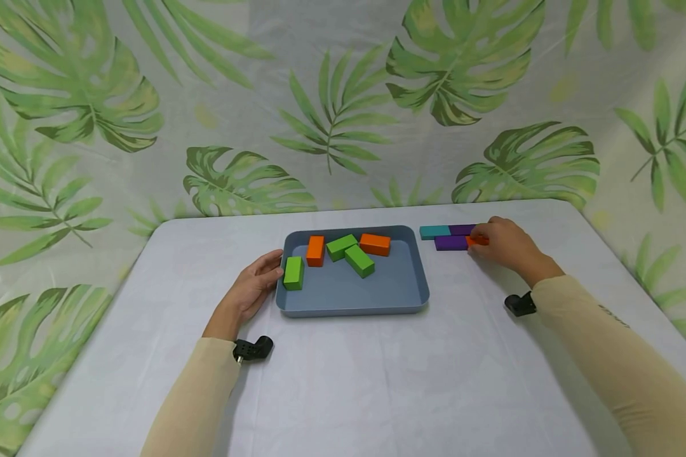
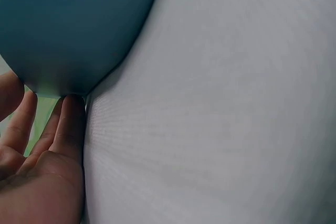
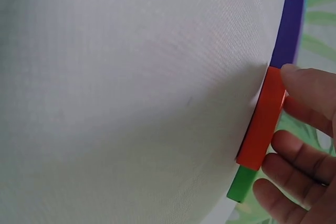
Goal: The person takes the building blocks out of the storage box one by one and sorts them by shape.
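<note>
A grey-blue tray lies mid-table with orange and green blocks inside. My left hand touches the tray's left wall from outside, fingers extended, as the left wrist view also shows. Past the tray's right side, my right hand pinches an orange block with its thumb near one end and its fingertips along the far side. The orange block meets a purple block end to end. Behind them lie a teal block and another purple block. A green block shows past the orange one.
In the tray, a green block stands near the left wall, with an orange block beside it. Two green blocks touch near the middle, next to another orange block. A white cloth covers the table; a leaf-patterned sheet hangs behind.
</note>
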`<state>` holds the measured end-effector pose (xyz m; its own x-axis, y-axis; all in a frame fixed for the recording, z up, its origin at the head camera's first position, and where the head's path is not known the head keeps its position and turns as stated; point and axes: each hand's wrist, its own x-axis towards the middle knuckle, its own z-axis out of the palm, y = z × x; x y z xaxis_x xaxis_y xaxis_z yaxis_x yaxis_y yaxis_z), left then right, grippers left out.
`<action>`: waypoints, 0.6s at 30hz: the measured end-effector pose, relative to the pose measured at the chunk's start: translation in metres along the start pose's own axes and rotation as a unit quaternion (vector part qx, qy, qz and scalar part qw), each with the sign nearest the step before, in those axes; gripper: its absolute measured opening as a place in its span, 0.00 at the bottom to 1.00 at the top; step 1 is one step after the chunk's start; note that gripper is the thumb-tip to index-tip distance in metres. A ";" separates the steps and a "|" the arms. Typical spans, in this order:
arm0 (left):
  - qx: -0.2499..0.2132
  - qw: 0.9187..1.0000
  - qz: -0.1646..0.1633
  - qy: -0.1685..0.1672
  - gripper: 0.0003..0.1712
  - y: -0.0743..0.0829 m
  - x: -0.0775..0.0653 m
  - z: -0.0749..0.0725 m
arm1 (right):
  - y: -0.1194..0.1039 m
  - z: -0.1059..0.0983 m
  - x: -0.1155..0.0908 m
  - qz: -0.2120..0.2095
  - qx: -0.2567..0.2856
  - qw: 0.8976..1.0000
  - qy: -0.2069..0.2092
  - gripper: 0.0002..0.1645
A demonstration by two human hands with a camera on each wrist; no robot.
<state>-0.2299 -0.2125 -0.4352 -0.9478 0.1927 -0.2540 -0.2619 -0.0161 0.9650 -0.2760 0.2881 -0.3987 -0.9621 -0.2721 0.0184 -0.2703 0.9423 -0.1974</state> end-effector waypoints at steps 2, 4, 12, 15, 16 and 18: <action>0.000 1.000 0.001 -0.001 0.35 0.000 0.000 -0.001 | 0.000 0.000 0.001 0.000 0.001 1.000 -0.002 0.19; 0.000 1.000 0.002 -0.001 0.35 0.000 0.000 -0.001 | 0.000 0.000 0.002 0.001 0.001 1.000 -0.004 0.19; -0.003 1.000 0.004 -0.004 0.35 0.000 0.000 -0.001 | 0.001 -0.001 0.002 0.007 -0.001 1.000 -0.017 0.20; -0.003 1.000 0.002 -0.004 0.35 0.000 0.000 -0.001 | -0.001 -0.005 0.001 -0.001 -0.002 1.000 -0.016 0.19; -0.003 1.000 0.001 -0.004 0.35 0.000 0.000 -0.001 | -0.002 -0.007 0.001 -0.006 -0.001 1.000 -0.013 0.18; -0.003 1.000 0.000 -0.003 0.35 0.001 0.000 -0.001 | -0.006 -0.013 0.001 -0.022 0.008 1.000 -0.005 0.18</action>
<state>-0.2300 -0.2138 -0.4348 -0.9469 0.1981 -0.2534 -0.2626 -0.0211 0.9647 -0.2757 0.2843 -0.3845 -0.9492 -0.3142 0.0184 -0.3107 0.9264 -0.2129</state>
